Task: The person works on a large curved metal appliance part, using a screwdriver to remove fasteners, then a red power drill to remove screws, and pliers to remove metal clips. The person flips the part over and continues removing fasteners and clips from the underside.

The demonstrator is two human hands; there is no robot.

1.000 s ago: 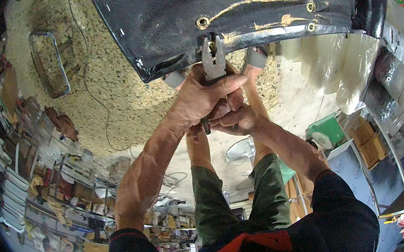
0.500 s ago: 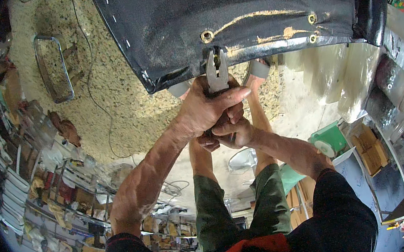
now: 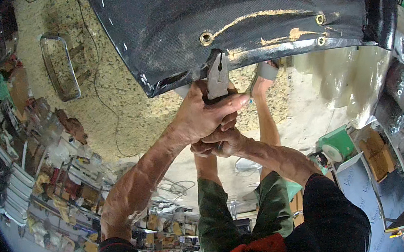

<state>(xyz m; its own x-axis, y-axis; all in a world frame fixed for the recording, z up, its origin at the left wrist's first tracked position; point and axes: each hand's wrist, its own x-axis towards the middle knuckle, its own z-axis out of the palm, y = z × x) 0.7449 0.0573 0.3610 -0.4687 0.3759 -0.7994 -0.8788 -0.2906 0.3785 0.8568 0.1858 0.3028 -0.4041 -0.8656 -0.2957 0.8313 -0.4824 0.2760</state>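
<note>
A pair of metal pliers (image 3: pixel 217 77) points away from me, its jaws pressed nearly together at the edge of a black upholstered panel (image 3: pixel 257 1). My left hand (image 3: pixel 198 114) is wrapped round the pliers just below the jaws, its thumb laid across to the right. Lower down, my right hand (image 3: pixel 224 141) closes round the handles, which the fingers mostly hide. Whether the jaw tips bite the black covering I cannot tell. A brass eyelet (image 3: pixel 206 38) sits in the covering just beyond the jaws, with tan glue streaks running to the right.
On the speckled floor at the left lie a bent metal frame (image 3: pixel 75 74) and a thin cable (image 3: pixel 98 96). Rolls of clear plastic (image 3: pixel 331 81) stand at the right, near a green box (image 3: pixel 336 144). Cluttered racks (image 3: pixel 74 181) line the left side.
The pliers' jaws have come closer together and the tool now leans a little to the right. Both hands keep their hold. The whole view has shifted slightly.
</note>
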